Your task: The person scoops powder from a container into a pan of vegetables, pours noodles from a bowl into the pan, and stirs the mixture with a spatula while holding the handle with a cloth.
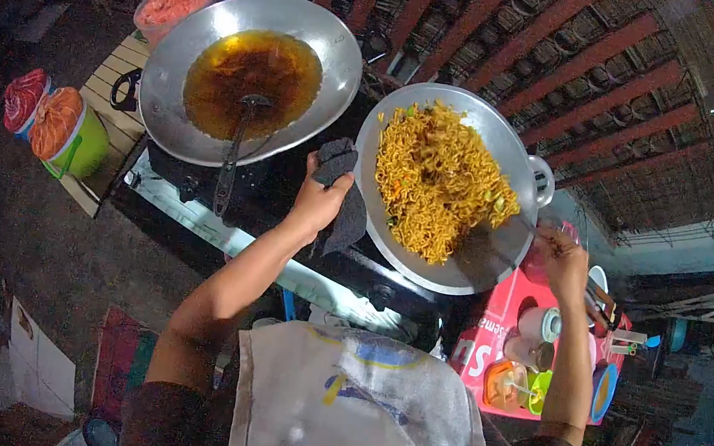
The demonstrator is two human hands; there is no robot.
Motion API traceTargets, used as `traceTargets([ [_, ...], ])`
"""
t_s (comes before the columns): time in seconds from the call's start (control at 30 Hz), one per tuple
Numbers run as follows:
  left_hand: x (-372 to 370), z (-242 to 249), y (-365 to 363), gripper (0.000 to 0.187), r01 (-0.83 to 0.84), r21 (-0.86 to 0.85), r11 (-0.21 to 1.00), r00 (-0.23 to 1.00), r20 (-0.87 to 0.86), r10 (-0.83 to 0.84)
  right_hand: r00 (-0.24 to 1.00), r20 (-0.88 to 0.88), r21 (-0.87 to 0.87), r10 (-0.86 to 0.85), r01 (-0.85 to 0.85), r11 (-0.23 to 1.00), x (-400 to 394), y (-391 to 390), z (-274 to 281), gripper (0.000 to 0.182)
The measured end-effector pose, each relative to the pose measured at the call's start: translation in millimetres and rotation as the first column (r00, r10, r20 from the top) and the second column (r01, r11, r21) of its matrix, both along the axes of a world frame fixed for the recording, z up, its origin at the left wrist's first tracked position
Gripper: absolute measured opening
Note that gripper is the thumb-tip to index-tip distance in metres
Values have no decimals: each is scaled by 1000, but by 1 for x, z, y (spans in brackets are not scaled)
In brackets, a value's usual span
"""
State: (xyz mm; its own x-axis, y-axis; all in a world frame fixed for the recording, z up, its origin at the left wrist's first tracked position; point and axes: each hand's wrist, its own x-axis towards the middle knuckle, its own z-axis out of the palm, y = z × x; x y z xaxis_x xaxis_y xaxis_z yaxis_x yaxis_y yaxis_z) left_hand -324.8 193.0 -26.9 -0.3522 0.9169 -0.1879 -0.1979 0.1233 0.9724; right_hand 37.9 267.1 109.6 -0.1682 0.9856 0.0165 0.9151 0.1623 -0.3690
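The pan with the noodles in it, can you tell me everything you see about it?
It's a wide, round, silvery pan that looks like metal, with sloping sides and a loop handle on its right. Yellow-brown noodles fill much of it. It sits over the black stove, right of another big pan. The left hand holds a dark cloth at its left edge; the right hand holds a utensil reaching into it. Its underside is hidden.

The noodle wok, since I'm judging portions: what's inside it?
Inside the wok are noodles with green and orange bits. They cover much of its bottom; what lies beneath is hidden.
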Motion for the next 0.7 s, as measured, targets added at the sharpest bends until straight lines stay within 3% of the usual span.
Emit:
traceTargets([
  [0.07,1,11,-4,43,-12,-34,999,999,45,14,971,238,253,32,-93,963,-20,-14,40,18],
  [0.2,-1,11,-7,47,-10,-8,1000,1000,-23,10,900,436,415,-10,-192,889,-43,-25,70,15],
  [0.23,-2,14,-9,50,7,-57,998,1000,0,-7,849,526,445,44,-319,837,-46,-25,74,14],
  [0.27,-3,15,-10,53,25,-107,994,999,26,-22,784,615,456,88,-445,771,-49,-25,78,14],
  [0.3,-3,10,-10,53,28,-111,993,999,30,-25,782,617,452,89,-444,774,-51,-26,81,14],
  [0.37,-8,-2,-7,57,35,-143,989,995,-88,-48,658,748,417,86,-567,710,-59,-24,86,19],
  [0.47,-7,-4,-8,59,31,-121,992,995,-89,-42,557,821,325,123,-634,702,-70,-26,95,22],
  [0.7,-3,1,-9,57,8,-136,991,997,-80,-19,543,831,277,120,-592,757,-74,-18,112,19],
])
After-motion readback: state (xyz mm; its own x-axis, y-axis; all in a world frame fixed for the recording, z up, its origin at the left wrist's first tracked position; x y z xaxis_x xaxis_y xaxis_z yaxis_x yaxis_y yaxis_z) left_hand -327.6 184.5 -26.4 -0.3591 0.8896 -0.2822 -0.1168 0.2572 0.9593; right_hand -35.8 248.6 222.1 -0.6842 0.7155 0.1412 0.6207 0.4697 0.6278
